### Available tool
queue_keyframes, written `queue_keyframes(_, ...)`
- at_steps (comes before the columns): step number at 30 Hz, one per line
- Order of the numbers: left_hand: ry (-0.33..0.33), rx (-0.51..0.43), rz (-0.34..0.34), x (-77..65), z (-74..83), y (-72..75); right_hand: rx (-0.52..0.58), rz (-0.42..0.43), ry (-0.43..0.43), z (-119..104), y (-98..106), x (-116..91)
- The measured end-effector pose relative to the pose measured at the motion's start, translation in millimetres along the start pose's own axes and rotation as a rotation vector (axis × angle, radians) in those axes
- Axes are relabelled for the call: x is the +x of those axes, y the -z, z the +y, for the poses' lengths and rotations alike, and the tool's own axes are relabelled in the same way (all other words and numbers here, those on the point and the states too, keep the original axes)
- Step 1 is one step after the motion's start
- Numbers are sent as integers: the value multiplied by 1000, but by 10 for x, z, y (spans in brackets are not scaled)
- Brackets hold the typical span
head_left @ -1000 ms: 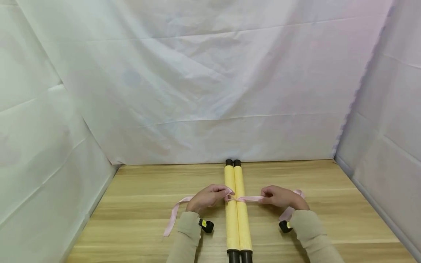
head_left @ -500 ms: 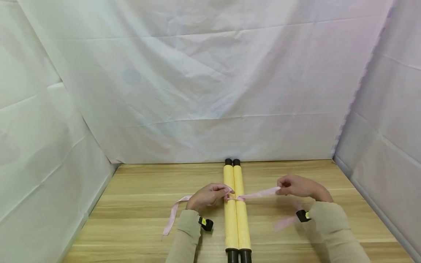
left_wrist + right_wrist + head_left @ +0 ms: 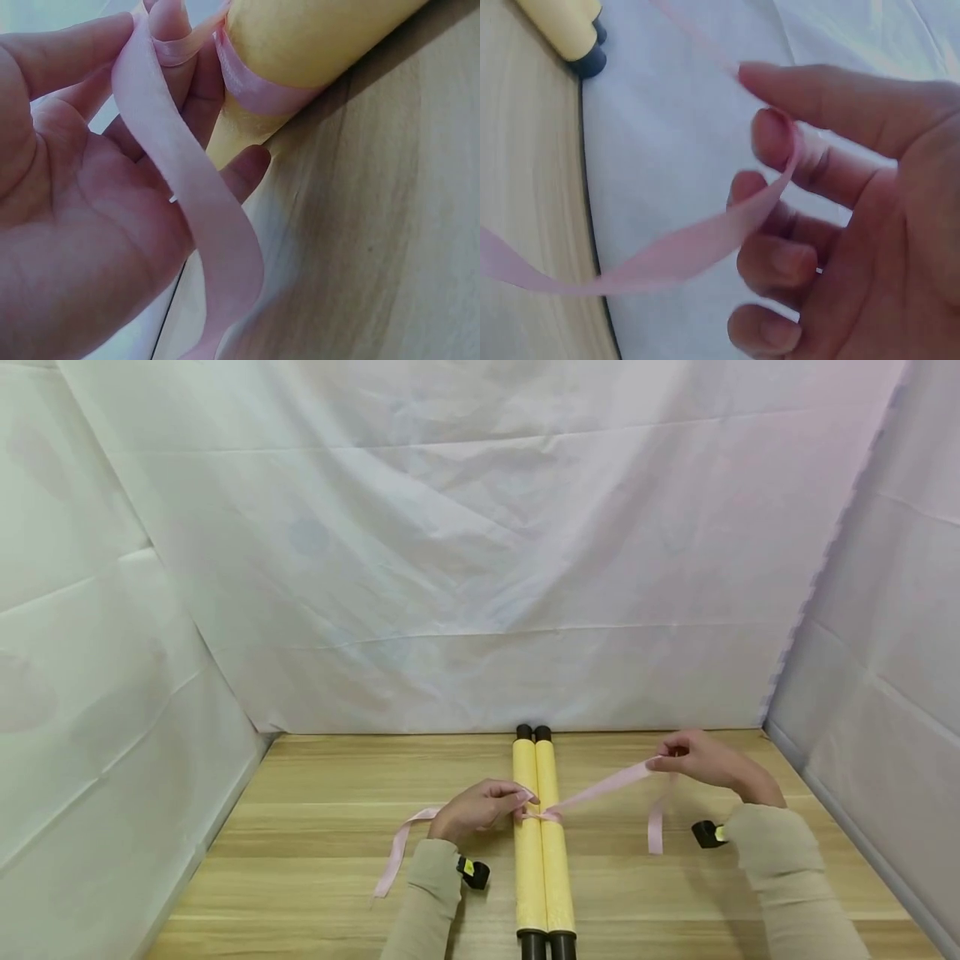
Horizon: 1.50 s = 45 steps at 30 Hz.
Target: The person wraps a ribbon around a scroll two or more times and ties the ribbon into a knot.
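Observation:
Two yellow tubes (image 3: 530, 877) with dark end caps lie side by side on the table, pointing away from me. A pink ribbon (image 3: 603, 787) wraps round both near their middle and crosses on top. My left hand (image 3: 480, 807) pinches one ribbon end close beside the tubes; its tail drapes over the palm in the left wrist view. Up and to the right of the tubes, my right hand (image 3: 705, 762) pinches the other end between thumb and forefinger. That stretch runs straight from the crossing to the fingers, and a loose tail hangs below.
The wood-grained table (image 3: 315, 860) ends at a white cloth backdrop (image 3: 450, 568) behind the tubes' far ends. White cloth walls (image 3: 97, 718) stand at both sides. A black wrist camera (image 3: 474, 872) sits on each sleeve.
My right hand has moved right and away from me, raising its ribbon end and lengthening the stretch from the tubes. My left hand and the tubes have stayed almost still.

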<state>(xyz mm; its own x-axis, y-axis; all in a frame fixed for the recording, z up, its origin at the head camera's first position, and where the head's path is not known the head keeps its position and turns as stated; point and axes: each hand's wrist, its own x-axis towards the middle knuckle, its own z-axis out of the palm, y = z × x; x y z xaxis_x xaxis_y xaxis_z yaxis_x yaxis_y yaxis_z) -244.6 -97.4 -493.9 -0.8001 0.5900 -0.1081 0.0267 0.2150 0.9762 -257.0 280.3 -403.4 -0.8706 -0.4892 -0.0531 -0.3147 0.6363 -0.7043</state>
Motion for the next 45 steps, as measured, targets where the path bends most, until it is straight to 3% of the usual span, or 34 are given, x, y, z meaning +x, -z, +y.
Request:
queue_keyframes(6,-15,27,16,3,0,5,-73,-112,-45,-31,-31,-24)
queue_keyframes(10,-17,51,26,11,8,16,-41,-116,-68,-133,-134,48)
queue_keyframes(15,-20,39,31,22,7,22,136,-91,-155,-271,-288,241)
queue_keyframes(24,-6,40,42,13,12,-19,405,25,-117,-453,-600,570)
queue_keyframes(33,-2,14,34,40,2,-31,570,91,-182,-602,-761,827)
queue_keyframes(39,-28,36,21,64,-15,-13,735,95,-117,-668,-866,1049)
queue_keyframes(45,-41,57,5,66,-9,-21,765,74,-102,-789,-966,1192)
